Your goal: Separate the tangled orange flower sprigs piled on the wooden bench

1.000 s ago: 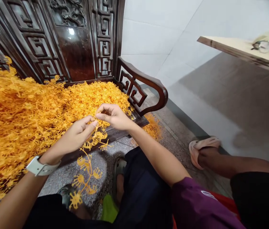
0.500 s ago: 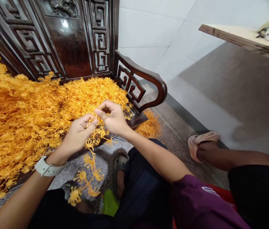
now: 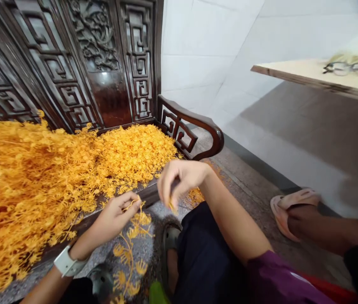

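Note:
My left hand pinches the top of a long orange plastic flower sprig that dangles down over the floor between my knees. My right hand is lifted just to the right of it, fingers curled downward and blurred, with a small orange piece at the fingertips. A white watch is on my left wrist. Behind both hands a big heap of orange plastic flowers covers the seat of a dark carved wooden bench.
The bench's curved armrest stands right of the heap. Another person's foot in a pink slipper rests on the floor at right. A wooden tabletop with eyeglasses juts in at upper right. My foot in a dark sandal is below.
My hands have come apart: the right one pulled away to the right with a small orange piece, and the left one dropped lower with the sprig. The view tilted upward.

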{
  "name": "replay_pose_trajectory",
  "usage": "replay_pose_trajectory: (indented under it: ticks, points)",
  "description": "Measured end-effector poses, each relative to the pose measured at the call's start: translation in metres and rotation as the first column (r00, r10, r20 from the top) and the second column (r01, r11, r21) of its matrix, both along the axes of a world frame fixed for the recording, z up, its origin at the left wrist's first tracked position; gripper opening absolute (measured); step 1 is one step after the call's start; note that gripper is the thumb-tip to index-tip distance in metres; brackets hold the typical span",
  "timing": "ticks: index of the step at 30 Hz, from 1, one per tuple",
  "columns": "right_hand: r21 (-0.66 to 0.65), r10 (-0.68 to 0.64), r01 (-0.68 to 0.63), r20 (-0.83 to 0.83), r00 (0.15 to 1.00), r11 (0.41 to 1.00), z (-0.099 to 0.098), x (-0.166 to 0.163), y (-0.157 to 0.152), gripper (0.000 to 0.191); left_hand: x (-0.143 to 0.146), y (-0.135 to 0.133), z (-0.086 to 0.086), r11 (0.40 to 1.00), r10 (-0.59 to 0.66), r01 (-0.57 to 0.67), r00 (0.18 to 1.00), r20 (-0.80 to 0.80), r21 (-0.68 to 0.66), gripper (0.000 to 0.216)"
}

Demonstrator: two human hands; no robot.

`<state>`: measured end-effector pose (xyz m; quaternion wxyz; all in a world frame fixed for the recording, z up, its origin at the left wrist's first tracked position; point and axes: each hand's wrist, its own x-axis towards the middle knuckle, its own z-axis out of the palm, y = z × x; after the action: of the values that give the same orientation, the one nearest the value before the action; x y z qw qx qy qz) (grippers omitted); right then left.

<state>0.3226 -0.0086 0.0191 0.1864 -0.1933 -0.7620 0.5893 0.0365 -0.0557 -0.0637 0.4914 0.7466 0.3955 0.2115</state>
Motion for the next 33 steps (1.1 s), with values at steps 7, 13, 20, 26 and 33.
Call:
replay_pose_trajectory:
  ticks: [7, 13, 20, 26, 33]
  points:
    - [-0.182, -0.317, 0.287, -0.167, 0.934, 0.941, -0.023, -0.025, 0.01, 0.044, -0.009, 0.01, -0.002, 0.988, 0.112, -0.104, 0.992, 0.062, -0.114, 0.035]
    - [-0.705, -0.8, 0.529, -0.091, 0.593, 0.472, -0.055, -0.063, 0.011, 0.021, 0.001, 0.006, -0.012, 0.937, 0.244, -0.2, 0.961, 0.128, -0.285, 0.038]
    - [-0.101, -0.681, 0.674, -0.158, 0.715, 0.732, -0.064, -0.077, -0.015, 0.021, -0.011, 0.013, -0.005, 0.892, 0.432, -0.38, 0.876, 0.213, -0.245, 0.04]
    - [-0.126, -0.503, 0.493, -0.062, 0.862, 0.861, -0.072, -0.077, -0.019, 0.029, -0.006, 0.01, -0.011, 0.865, 0.49, -0.419, 0.825, 0.281, -0.276, 0.047]
    - [-0.233, -0.624, 0.585, -0.168, 0.763, 0.777, -0.072, -0.07, -0.013, 0.027, -0.005, 0.01, -0.014, 0.888, 0.442, -0.347, 0.824, 0.353, -0.302, 0.036]
